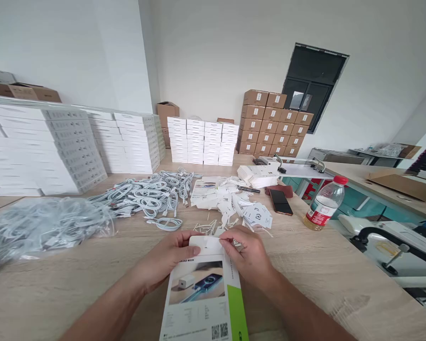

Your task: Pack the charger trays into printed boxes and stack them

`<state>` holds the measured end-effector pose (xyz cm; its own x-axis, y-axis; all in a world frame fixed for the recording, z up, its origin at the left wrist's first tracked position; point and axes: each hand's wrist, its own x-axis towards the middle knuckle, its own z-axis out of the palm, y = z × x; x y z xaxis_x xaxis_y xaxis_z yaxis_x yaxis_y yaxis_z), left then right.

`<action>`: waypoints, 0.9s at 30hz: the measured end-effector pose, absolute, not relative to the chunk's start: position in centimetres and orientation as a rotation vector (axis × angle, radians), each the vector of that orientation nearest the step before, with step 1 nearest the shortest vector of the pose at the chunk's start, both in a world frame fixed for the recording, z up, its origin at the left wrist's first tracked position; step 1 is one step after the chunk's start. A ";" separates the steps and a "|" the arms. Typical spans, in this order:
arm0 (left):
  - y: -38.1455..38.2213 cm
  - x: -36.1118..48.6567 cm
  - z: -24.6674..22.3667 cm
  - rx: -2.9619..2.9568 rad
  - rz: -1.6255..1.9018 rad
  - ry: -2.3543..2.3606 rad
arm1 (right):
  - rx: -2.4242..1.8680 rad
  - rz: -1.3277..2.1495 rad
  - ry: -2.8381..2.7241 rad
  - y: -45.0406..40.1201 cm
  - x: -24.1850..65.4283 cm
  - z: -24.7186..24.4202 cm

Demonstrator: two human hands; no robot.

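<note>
A white and green printed box (199,303) lies toward me at the table's front, with a picture of a charger and phone on its face. My left hand (166,258) grips its upper left corner, thumb on the white top flap (200,242). At the flap's right side, my right hand (246,251) pinches with thumb and forefinger at a small whitish piece; its exact nature is unclear. Just beyond the hands lie loose white paper pieces (230,196) and thin strips (208,228). Coiled grey-white cables (145,194) are heaped to the left of them.
Bagged cables (46,227) lie at left, below stacked white boxes (28,147). More white boxes (202,142) and brown cartons (270,125) stand behind. A phone (280,202) and a red-capped bottle (325,203) are at right, near the table edge.
</note>
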<state>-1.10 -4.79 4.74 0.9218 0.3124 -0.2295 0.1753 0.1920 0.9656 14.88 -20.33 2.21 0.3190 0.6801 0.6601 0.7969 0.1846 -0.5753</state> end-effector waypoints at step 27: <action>-6.1 -1.4 5.7 1.722 0.380 0.404 | -1.497 -0.420 -1.542 -20.6 14.1 2.6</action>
<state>-1.45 -6.10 5.66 0.8838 0.4668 0.0304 0.0585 -0.1747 0.9829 14.06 -20.58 2.59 0.1586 0.6047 0.7805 0.9169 0.2030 -0.3437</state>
